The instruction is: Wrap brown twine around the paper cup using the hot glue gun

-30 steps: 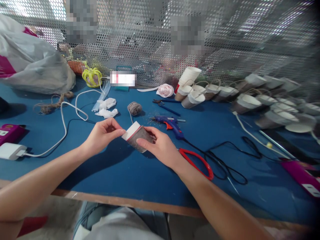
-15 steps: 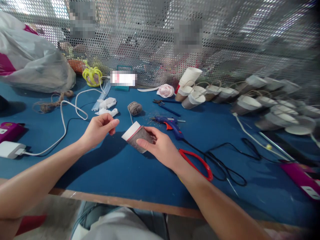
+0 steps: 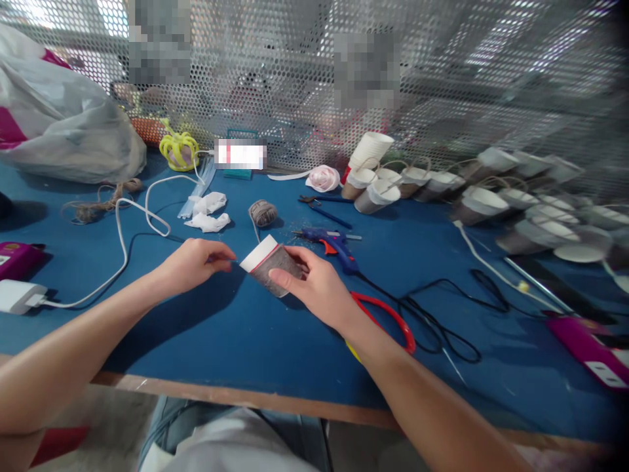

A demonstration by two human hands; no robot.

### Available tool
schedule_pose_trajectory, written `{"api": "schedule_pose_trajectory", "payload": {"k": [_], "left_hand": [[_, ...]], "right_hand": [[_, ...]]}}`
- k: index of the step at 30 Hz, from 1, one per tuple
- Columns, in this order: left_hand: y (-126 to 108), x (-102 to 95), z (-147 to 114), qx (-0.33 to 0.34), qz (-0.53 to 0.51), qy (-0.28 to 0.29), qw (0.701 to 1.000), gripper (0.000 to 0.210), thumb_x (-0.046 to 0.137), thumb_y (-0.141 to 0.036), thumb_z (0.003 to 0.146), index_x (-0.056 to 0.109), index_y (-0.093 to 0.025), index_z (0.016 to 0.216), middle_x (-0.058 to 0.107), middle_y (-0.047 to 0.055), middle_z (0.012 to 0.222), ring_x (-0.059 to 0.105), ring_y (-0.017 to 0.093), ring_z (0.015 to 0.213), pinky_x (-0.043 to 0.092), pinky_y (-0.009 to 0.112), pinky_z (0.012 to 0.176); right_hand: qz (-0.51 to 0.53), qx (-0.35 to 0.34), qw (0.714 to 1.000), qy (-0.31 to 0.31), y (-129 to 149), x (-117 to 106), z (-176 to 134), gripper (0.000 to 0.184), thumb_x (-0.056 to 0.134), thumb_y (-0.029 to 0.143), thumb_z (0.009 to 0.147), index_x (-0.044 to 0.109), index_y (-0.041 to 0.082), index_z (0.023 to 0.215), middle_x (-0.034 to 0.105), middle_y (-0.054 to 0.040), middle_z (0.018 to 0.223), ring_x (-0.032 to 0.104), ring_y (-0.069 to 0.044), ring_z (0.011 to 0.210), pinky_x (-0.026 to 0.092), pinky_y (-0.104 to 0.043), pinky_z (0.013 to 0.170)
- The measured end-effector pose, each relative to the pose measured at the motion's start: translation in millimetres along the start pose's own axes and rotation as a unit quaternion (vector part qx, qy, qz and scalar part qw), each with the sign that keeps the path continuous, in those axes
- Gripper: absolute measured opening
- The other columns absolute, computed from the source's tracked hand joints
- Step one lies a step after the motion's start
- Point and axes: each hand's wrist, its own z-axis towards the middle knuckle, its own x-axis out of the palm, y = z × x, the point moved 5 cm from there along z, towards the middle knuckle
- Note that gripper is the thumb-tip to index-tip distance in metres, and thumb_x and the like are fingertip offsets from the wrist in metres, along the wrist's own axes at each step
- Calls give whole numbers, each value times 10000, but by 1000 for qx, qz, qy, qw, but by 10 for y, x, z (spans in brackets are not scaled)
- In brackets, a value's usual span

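Cup [image 3: 269, 263] in R hand [image 3: 318, 290], w/ blurred white panel [image 3: 240, 155] behind.

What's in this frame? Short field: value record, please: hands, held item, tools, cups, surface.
right hand: gripping a tilted cup
left hand: beside the cup's rim, apart from it; fingertip contents unclear
cup finish: grey-brown wrap, red line, white band at the rim
yarn: grey ball beyond the cup
tools: blue glue gun; blue-handled pliers
other cups: white stack; wrapped cups with cord handles, rear right
surface: blue tabletop
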Motion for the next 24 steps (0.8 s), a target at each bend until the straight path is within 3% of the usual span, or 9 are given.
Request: {"api": "schedule_pose_trajectory", "payload": {"k": [4, 6, 9, 13, 15, 17, 20, 24], "left_hand": [[27, -28, -12, -52, 10, -13, 999, 348, 460, -391, 797, 584, -159, 569, 560, -1, 400, 468, 115, 374, 331, 206, 425], [3, -56, -7, -20, -11, -50, 999, 268, 499, -361, 777, 594, -159, 628, 601, 10, 492, 527, 130, 467, 385, 218, 495], [-60, -58, -8, 46, -94, -87, 991, 187, 585, -295, 721, 613, -153, 840, 665, 57, 825, 592, 174, 757, 440, 259, 703], [-188, 97, -42, 87, -229, -9, 970, 307, 600, -328, 736, 574, -132, 970, 636, 87, 976, 583, 190, 881, 441, 290, 799], [-258, 159, -79, 98, -212, 6, 972, 323, 667, -307, 679, 583, -132, 937, 642, 64, 928, 573, 186, 859, 436, 281, 795], [-295, 212, -111, 88, -210, 16, 974, 268, 639, -310, 702, 589, -125, 889, 642, 43, 831, 569, 167, 758, 450, 266, 713], [-330, 283, -152, 80, -220, 50, 971, 239, 586, -287, 746, 597, -120, 917, 647, 40, 841, 566, 164, 757, 453, 265, 712], [-371, 353, -192, 90, -164, 99, 977, 221, 578, -305, 749, 613, -109, 846, 625, 23, 760, 527, 141, 694, 432, 240, 661]], "right_hand": [[1, 1, 1000, -5, 14, -6, -4, 438, 641, 394, 692, 529, 168, 1050, 630, -100, 1038, 602, -216, 918, 460, -369, 816], [0, 1, 1000, -5, 20, -7, -3, 435, 638, 395, 695, 530, 167, 1049, 631, -101, 1037, 602, -216, 918, 459, -369, 816], [0, -3, 1000, -1, 20, 1, -5, 434, 633, 394, 699, 530, 164, 1053, 631, -103, 1039, 600, -218, 926, 458, -370, 819], [-9, -22, 1000, 7, 15, 40, -27, 456, 634, 402, 701, 526, 173, 1080, 631, -97, 1050, 603, -217, 918, 461, -371, 817], [-15, -31, 999, 13, 17, 65, -40, 467, 626, 419, 705, 524, 175, 1090, 628, -98, 1059, 600, -221, 929, 464, -373, 814], [-27, -42, 999, 21, 30, 86, -48, 477, 599, 443, 722, 523, 168, 1105, 619, -107, 1082, 586, -230, 965, 456, -379, 830], [-40, -56, 997, 32, 46, 103, -44, 466, 525, 467, 773, 533, 154, 1118, 601, -119, 1119, 561, -232, 1016, 437, -381, 862], [21, -36, 998, 51, 9, 123, -26, 374, 463, 456, 815, 584, 190, 1050, 600, -81, 1139, 553, -200, 1031, 431, -353, 872]]}}
